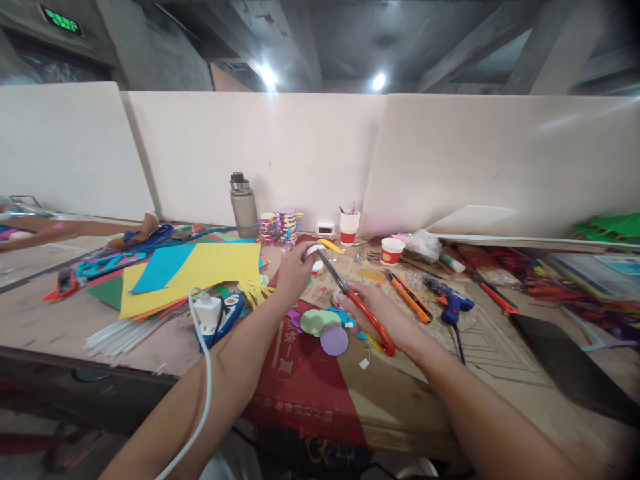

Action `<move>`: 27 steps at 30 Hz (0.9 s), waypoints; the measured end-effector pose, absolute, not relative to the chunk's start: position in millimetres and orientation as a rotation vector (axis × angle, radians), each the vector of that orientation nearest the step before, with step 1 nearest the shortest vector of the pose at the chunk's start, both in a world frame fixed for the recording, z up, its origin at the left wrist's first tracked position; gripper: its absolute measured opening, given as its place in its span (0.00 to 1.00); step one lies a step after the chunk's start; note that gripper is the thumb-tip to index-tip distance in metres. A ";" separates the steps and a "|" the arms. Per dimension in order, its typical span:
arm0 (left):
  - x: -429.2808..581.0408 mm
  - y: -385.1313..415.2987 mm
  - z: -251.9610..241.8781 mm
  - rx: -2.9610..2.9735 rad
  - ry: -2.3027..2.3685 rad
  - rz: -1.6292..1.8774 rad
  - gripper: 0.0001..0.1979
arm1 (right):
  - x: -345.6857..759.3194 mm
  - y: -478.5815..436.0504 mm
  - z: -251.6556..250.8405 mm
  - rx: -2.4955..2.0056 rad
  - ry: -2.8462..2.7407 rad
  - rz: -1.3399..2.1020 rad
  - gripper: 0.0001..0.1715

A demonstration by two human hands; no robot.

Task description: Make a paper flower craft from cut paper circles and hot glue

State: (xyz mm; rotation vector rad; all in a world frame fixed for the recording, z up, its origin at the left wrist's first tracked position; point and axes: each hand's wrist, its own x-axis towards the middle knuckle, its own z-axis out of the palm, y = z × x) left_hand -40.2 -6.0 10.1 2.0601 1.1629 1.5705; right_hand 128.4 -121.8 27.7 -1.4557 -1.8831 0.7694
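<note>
My left hand (pixel 295 270) is closed on a small white round piece (pixel 315 249), perhaps part of a paper cup; its exact kind is hard to make out. A curved yellow strip (pixel 332 246) shows just beyond it. In my right hand (pixel 384 311) is a pair of scissors (pixel 373 321) with red handles, the blades pointing up at the white piece by my left fingers. Below the hands lie a pale green paper disc (pixel 313 322) and a purple paper disc (pixel 335 339). They rest on a red and brown cardboard sheet (pixel 310 387).
On the left are yellow paper sheets (pixel 215 277), glue sticks (pixel 125 333) and a power strip (pixel 233 313) with a white cable over my left forearm. A bottle (pixel 243 207) and paper cups (pixel 393 252) stand behind. On the right lie a utility knife (pixel 410 298) and glue gun (pixel 453 303).
</note>
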 end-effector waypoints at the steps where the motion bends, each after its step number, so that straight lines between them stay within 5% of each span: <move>1: -40.4 -5.2 10.1 2.027 1.153 1.568 0.11 | 131.0 -120.8 27.0 -1.426 -1.927 0.743 0.13; 13: -40.9 5.4 14.8 1.141 0.826 1.370 0.21 | 155.6 -103.0 25.0 -1.686 -1.992 0.258 0.17; 27: -42.8 -2.1 23.5 1.154 0.778 1.252 0.21 | 161.6 -95.2 16.6 -1.655 -2.119 0.130 0.22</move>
